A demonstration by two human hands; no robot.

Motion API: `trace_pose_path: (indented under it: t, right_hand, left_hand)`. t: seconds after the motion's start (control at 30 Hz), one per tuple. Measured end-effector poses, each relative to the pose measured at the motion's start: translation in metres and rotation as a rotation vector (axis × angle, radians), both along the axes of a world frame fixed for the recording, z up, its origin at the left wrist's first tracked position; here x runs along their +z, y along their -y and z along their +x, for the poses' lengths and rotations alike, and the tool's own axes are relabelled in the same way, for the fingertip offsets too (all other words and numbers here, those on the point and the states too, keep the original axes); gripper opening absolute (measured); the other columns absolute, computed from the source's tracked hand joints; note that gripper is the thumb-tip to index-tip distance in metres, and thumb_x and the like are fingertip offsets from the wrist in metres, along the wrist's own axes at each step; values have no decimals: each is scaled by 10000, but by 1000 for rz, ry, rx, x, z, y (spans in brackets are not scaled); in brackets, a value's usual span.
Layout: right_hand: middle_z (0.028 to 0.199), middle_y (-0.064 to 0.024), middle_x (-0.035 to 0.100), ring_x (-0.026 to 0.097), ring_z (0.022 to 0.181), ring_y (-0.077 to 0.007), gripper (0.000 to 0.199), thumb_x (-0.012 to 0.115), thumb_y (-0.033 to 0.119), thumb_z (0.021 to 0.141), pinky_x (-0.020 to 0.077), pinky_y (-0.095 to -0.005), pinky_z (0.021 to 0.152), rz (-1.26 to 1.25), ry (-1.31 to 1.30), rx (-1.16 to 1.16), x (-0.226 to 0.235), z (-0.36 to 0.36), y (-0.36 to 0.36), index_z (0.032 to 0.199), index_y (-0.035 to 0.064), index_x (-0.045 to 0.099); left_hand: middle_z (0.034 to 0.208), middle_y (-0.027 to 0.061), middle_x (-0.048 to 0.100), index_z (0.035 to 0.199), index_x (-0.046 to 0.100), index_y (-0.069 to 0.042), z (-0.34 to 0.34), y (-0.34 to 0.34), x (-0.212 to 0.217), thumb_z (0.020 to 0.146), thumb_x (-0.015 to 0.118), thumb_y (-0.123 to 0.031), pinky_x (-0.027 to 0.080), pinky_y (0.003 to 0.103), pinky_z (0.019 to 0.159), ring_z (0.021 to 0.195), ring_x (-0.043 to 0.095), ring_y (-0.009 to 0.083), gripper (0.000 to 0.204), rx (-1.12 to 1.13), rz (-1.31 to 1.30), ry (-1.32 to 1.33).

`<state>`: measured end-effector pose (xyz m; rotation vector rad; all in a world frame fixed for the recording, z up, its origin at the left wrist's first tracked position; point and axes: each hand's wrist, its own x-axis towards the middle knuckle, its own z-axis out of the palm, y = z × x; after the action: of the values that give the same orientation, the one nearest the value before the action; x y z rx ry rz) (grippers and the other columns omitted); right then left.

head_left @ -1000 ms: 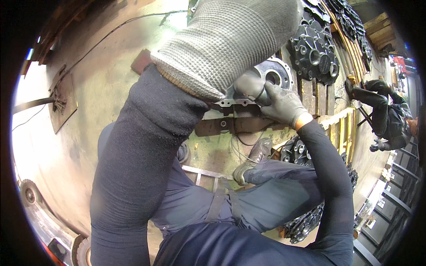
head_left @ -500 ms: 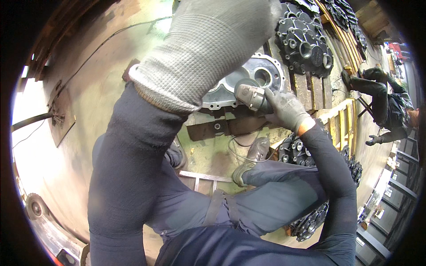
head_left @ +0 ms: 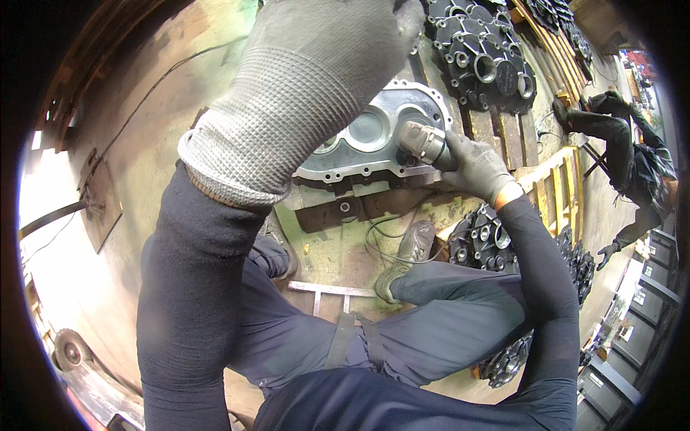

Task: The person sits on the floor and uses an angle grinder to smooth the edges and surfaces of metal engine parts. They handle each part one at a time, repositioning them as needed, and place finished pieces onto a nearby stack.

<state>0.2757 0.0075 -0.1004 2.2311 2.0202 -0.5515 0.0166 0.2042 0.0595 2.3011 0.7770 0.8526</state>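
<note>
My right hand (head_left: 478, 169), in a grey glove, is wrapped around the body of an angle grinder (head_left: 425, 144). The grinder's head lies over the right part of a silvery metal casting (head_left: 368, 129), covering one of its round openings; whether the disc touches the metal I cannot tell. Bolt holes run along the casting's flange. Close to the camera, my left hand (head_left: 309, 79) in a grey knit glove is raised across the casting's left side. Its fingers are mostly cut off at the top edge, so their grip is hidden.
Black castings (head_left: 481, 61) lie on a wooden pallet (head_left: 507, 140) at the far right, with more black castings (head_left: 478, 241) beside my right leg. A cable (head_left: 374, 233) loops by my shoe (head_left: 417, 244). A person (head_left: 632, 154) sits at the right.
The grinder and my right hand have moved right across the casting, onto its right opening. My left hand has shifted left. The other person's arm has dropped a little.
</note>
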Motion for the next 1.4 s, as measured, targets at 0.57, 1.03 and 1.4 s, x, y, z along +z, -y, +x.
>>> trace_pose_path:
  t: [0.57, 1.03, 1.4]
  right_hand:
    - [1148, -232, 694, 687, 1033, -435, 687, 830, 243, 761, 552, -513, 880, -2, 1, -60, 12, 9, 17, 1368, 87, 549]
    - [1103, -218, 728, 700, 1046, -412, 614, 792, 270, 756, 561, -500, 912, 49, 69, -316, 13, 45, 36, 1321, 126, 599]
    - [1097, -236, 739, 728, 1021, -325, 677, 820, 395, 747, 552, -415, 921, -53, -453, -695, 31, -5, 1, 1248, -33, 663]
  left_hand:
    - [893, 251, 701, 995, 702, 19, 24, -15, -16, 995, 602, -208, 538, 500, 804, 886, 698, 426, 248, -91, 10, 66]
    - [954, 250, 716, 1052, 708, 30, 38, -11, -15, 1002, 619, -211, 548, 462, 819, 924, 711, 406, 261, -85, -50, 20]
    - [922, 205, 731, 1054, 718, -39, 32, -5, 7, 1019, 609, -268, 549, 472, 782, 892, 722, 388, 256, -42, -102, -68]
